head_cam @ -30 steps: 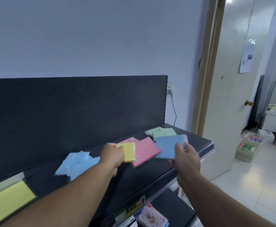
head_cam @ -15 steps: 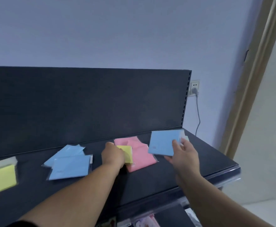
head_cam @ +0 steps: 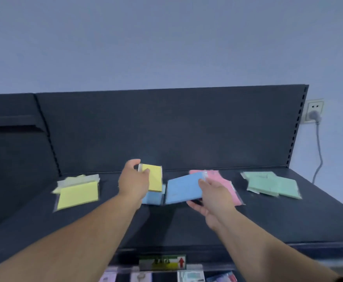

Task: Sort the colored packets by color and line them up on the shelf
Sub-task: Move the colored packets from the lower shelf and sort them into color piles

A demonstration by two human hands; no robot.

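Midway through sorting on the shelf [head_cam: 268,220], gripping a yellow packet [head_cam: 154,178] in the left hand [head_cam: 134,184] and a blue packet [head_cam: 183,187] in the right hand [head_cam: 215,197], piles seemingly grouped by colour, not yet aligned.

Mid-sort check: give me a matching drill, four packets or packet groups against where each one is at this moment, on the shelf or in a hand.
Things:
1. single yellow packet
2. tilted blue packet
3. green packets
4. pink packets

Places:
A. lying at the far right of the shelf
B. gripped by the right hand
C. gripped by the left hand
D. lying on the shelf, partly hidden behind the right hand

Pairs: 1-C, 2-B, 3-A, 4-D.
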